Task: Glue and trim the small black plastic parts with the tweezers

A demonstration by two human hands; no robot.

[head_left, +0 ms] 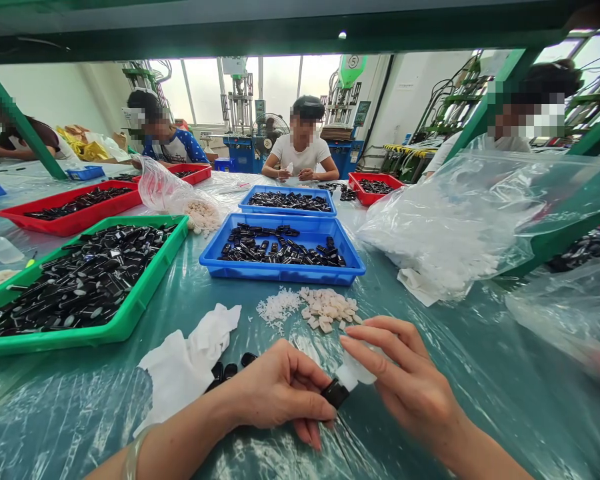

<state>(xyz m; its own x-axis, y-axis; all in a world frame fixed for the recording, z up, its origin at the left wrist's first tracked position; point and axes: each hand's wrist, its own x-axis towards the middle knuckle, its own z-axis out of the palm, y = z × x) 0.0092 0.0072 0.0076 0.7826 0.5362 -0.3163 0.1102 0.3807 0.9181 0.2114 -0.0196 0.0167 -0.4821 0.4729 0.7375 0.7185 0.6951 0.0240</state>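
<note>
Low over the film-covered desk (480,373), the left hand (280,387) pinches a small black part (335,393). The right hand (405,387) grips a translucent white piece (354,375), seemingly touching it. Beyond lie a crumpled white cloth (185,363) and a heap of pale chips (327,309). Farther back, a blue tray (280,272) and a green tray (130,313) hold glossy black pieces (280,252).

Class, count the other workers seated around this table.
4: worker at far left, worker in blue, worker in white opposite, worker at right. Others may be hidden.
</note>
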